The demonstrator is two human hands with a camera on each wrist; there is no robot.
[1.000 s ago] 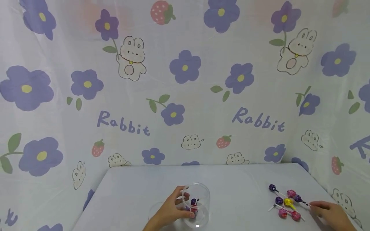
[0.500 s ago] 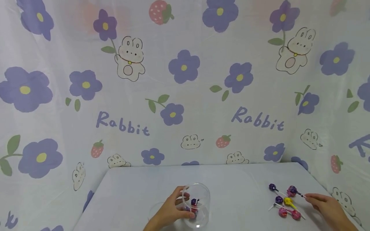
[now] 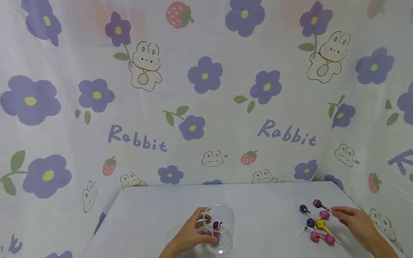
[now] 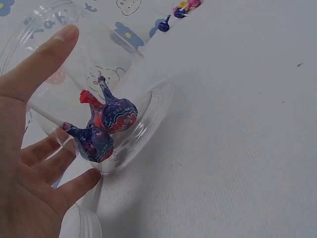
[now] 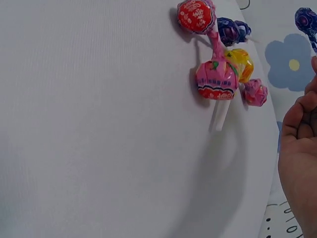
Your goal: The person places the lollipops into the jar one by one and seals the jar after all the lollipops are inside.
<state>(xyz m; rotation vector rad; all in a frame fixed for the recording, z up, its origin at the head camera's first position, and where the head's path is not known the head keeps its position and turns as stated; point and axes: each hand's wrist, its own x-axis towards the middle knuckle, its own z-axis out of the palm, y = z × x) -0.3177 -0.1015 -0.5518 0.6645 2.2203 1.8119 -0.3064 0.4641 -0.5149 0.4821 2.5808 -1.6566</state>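
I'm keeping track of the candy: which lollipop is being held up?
The purple lollipop pinched in the right hand; the others are on the table or in the clear jar.

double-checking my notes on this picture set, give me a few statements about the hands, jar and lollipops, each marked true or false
1. The right hand pinches a purple-wrapped lollipop. True.
2. The left hand is empty. False: it holds the clear jar.
3. Wrapped lollipops are inside the clear jar. True.
4. Every lollipop is in the clear jar. False: the yellow lollipop, among others, lies on the table.
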